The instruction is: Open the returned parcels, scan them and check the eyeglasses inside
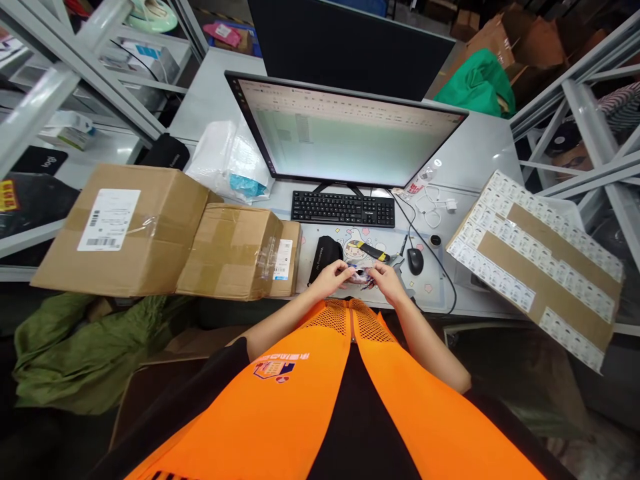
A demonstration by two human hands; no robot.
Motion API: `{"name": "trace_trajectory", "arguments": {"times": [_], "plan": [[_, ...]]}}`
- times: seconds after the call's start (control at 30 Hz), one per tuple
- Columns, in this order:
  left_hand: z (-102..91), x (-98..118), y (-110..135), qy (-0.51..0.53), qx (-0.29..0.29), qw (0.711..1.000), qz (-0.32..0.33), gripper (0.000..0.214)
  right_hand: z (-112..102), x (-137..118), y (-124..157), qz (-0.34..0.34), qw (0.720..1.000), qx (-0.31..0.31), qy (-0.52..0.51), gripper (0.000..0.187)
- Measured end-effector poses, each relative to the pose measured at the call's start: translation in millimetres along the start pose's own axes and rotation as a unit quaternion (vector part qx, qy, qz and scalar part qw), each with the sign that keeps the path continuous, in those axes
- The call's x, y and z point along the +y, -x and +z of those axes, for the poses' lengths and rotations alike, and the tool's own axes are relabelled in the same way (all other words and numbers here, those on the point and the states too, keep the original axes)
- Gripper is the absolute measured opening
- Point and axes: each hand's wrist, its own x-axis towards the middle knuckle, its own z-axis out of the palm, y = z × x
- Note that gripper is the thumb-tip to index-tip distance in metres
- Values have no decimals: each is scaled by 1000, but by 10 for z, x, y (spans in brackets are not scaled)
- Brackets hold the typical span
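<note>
Left hand (pixel 331 278) and right hand (pixel 389 283) are both pinching some small shiny bundle (pixel 358 277), too tiny to ID, at the bench's (pixel 493 150) near edge, black case (pixel 327 253) just left, mouse (pixel 415 261) over right.

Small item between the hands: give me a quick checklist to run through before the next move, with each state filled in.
1. Left hand on the small item: ok, fingertips at its left side.
2. Right hand on it too: ok, fingertips at its right side.
3. Item identified: cannot tell, too small and partly covered by fingers.
4. Mat free of tools: not ok, a yellow-and-black tool lies just beyond the hands.
5. Left hand apart from the black case: cannot tell, they are close in this view.
6. Mouse apart from the right hand: ok, off to its right.
</note>
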Motion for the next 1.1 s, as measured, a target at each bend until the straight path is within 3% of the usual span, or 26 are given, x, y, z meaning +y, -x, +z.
{"name": "trace_trajectory", "arguments": {"times": [0.17, 0.3, 0.5, 0.57, 0.7, 0.83, 0.93, 1.03, 1.1], "plan": [[98, 49, -80, -171, 64, 982, 46, 33, 89, -5, 7, -46, 998, -6, 46, 31], [125, 107, -47, -278, 66, 957, 47, 17, 110, 47, 47, -75, 991, 16, 108, 34], [143, 163, 41, -255, 62, 960, 99, 28, 54, 104, 41, -82, 980, 50, 172, 32], [129, 157, 59, -285, 83, 951, 83, 23, 12, 95, 26, -72, 973, 73, 207, 26], [101, 129, 72, -434, 131, 891, 4, 8, -26, 41, 29, -35, 949, 110, 293, 16], [113, 122, 74, -487, 134, 862, -37, 15, 24, 4, 67, -22, 927, 154, 340, 10], [107, 149, 76, -469, 116, 876, 11, 13, 41, 15, 84, -56, 944, 114, 305, 14], [76, 192, 66, -416, 95, 899, 100, 19, 20, 38, 78, -25, 986, 16, 161, 25], [49, 209, 53, -376, 101, 908, 155, 20, 9, 43, 74, 1, 999, -5, 50, 26]]}}
